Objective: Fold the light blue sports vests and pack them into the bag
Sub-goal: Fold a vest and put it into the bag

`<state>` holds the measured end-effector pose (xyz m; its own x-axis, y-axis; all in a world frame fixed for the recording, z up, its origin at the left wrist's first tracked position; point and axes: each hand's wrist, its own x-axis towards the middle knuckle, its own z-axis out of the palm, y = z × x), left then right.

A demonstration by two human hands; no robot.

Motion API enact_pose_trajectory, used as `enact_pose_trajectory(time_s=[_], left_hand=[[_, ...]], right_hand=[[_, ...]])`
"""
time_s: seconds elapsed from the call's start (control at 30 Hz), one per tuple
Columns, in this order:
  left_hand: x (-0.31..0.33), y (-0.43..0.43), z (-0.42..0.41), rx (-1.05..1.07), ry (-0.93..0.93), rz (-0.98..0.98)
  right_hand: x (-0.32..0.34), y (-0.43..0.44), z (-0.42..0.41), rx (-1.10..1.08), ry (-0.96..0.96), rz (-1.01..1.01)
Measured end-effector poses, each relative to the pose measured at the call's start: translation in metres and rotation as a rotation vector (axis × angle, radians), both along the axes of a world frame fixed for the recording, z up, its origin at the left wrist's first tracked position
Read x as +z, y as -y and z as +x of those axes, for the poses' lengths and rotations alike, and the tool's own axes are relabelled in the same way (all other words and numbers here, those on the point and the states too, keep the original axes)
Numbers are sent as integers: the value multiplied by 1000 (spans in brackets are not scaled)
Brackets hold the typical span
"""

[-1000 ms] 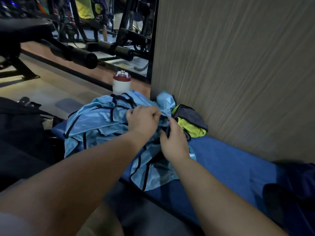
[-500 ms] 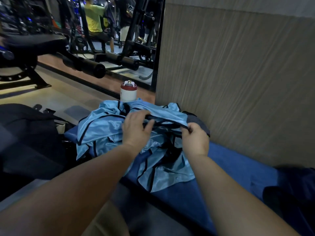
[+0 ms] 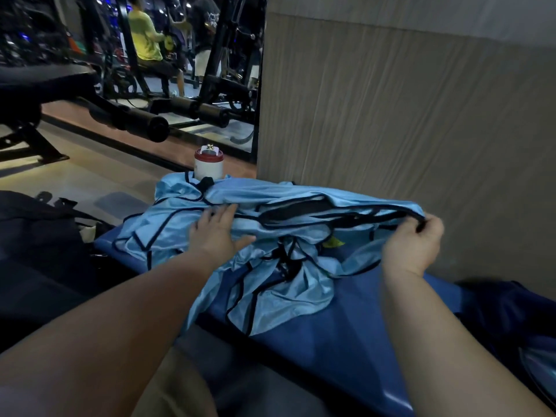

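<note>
A heap of light blue sports vests with black trim (image 3: 270, 284) lies on a blue padded bench (image 3: 361, 341). One vest (image 3: 301, 197) is stretched out sideways over the heap. My right hand (image 3: 416, 245) pinches its black-edged end at the right, near the wall. My left hand (image 3: 216, 233) lies flat with straight fingers on the vest's left part. A dark bag (image 3: 39, 254) sits at the left beside the bench. A second dark blue bag or cloth (image 3: 511, 320) lies at the right end; which it is I cannot tell.
A white bottle with a red lid (image 3: 208, 165) stands behind the heap. A wood-grain wall (image 3: 406, 130) runs close along the bench's far side. A bit of yellow-green cloth (image 3: 332, 242) peeks from under the vests. Black gym machines (image 3: 135, 121) and people fill the background left.
My right hand has drawn the vest's end out to the right, stretching it wide. My left hand has let go of the fabric and now lies flat on it.
</note>
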<state>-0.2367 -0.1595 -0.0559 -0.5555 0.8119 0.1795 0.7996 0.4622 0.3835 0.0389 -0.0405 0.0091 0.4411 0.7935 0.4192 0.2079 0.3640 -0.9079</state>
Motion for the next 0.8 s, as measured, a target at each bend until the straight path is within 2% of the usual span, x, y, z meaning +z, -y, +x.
enact_pose_trajectory(time_s=[0.1,0.23,0.4,0.5,0.6,0.7,0.8], left_hand=[[8,-1,11,29,-152,-8],[13,-7,33,-100,-242,-30],[26,-21,66,-229,-39,-144],[37,-29,94,-462,4,-243],[53,-32,133,-597,62,-217],[59,-36,181,-643,203,-137],[50,-40,232,-713,362,-52]], right_hand=[[8,-5,31,-96,-104,-69],[12,-11,73,-116,1,-106],[17,-4,127,-108,37,-161],[24,0,164,-184,-11,-196],[25,7,198,-183,50,-273],[19,17,216,-30,134,-398],[5,28,221,206,107,-472]])
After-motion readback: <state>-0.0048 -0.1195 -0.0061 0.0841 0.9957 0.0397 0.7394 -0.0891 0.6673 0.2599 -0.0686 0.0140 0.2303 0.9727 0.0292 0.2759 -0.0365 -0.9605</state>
